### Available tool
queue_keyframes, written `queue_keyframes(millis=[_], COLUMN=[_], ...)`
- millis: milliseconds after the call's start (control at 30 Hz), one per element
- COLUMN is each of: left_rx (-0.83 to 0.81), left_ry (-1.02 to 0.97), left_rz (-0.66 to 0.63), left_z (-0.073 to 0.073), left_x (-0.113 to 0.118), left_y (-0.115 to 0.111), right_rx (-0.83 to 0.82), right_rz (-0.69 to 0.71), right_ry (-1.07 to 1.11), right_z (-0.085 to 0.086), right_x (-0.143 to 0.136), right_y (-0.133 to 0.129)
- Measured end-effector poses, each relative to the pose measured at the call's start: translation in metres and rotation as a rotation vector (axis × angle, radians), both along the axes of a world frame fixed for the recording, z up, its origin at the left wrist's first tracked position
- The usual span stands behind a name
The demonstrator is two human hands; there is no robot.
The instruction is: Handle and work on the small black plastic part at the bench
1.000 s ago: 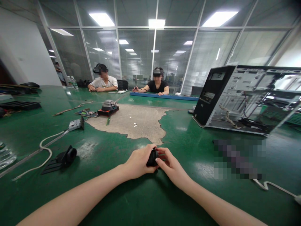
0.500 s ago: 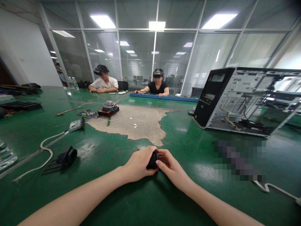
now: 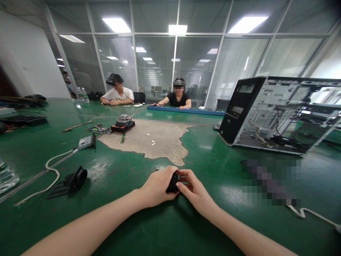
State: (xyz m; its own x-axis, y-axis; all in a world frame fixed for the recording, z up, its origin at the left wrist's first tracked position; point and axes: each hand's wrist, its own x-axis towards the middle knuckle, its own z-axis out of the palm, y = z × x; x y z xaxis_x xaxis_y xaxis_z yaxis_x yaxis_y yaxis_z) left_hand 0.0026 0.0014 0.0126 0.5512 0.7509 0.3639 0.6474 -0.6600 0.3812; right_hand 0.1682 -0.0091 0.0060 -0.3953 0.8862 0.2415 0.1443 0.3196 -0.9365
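A small black part [image 3: 172, 184], partly hidden by my fingers, is held low over the green table in front of me. My left hand [image 3: 159, 185] wraps round it from the left, thumb underneath and fingers over the top. From the other side, the thumb and fingertips of my right hand [image 3: 194, 188] grip its rounded right end. Exactly what kind of part it is cannot be made out.
A black slotted bracket with a round end [image 3: 73, 181] lies left, near a white cable [image 3: 57, 170] and a small metal drive cage [image 3: 86, 141]. An open computer case [image 3: 245, 110] stands right. A heatsink with fan [image 3: 124, 122] sits farther back. Two people [image 3: 117, 92] sit opposite.
Almost nothing differs. Both hands stay on the black part, with only a very slight shift of my right fingertips.
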Motion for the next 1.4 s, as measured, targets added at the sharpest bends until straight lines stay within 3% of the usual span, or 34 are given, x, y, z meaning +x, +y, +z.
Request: queue_keyframes(millis=[267,533,767,1033,1267,1400], left_rx=[-0.003,-0.001,0.007,0.004,-0.010,-0.005], left_ry=[-0.020,-0.006,-0.011,0.002,-0.024,-0.019], left_rz=[-0.013,0.005,-0.010,0.002,-0.007,0.007], left_z=[0.0008,0.0015,0.0017,0.0002,0.0001,0.0005], left_x=[-0.0009,0.0009,0.0003,0.0004,0.0002,0.0008], left_y=[-0.0020,-0.0023,-0.0033,-0.0019,-0.0029,-0.0024], right_rx=[0.183,-0.019,0.152,-0.019,0.154,0.056], right_rz=[-0.039,-0.001,-0.051,-0.003,-0.064,-0.053], right_ry=[-0.029,0.006,-0.024,0.000,-0.026,0.019], right_z=[-0.0010,-0.0023,0.0012,-0.0003,-0.0002,-0.0006], right_x=[0.0015,0.0011,0.0024,0.0009,0.0027,0.0018], right_y=[-0.0024,0.0008,-0.0036,-0.0007,-0.0021,0.0003])
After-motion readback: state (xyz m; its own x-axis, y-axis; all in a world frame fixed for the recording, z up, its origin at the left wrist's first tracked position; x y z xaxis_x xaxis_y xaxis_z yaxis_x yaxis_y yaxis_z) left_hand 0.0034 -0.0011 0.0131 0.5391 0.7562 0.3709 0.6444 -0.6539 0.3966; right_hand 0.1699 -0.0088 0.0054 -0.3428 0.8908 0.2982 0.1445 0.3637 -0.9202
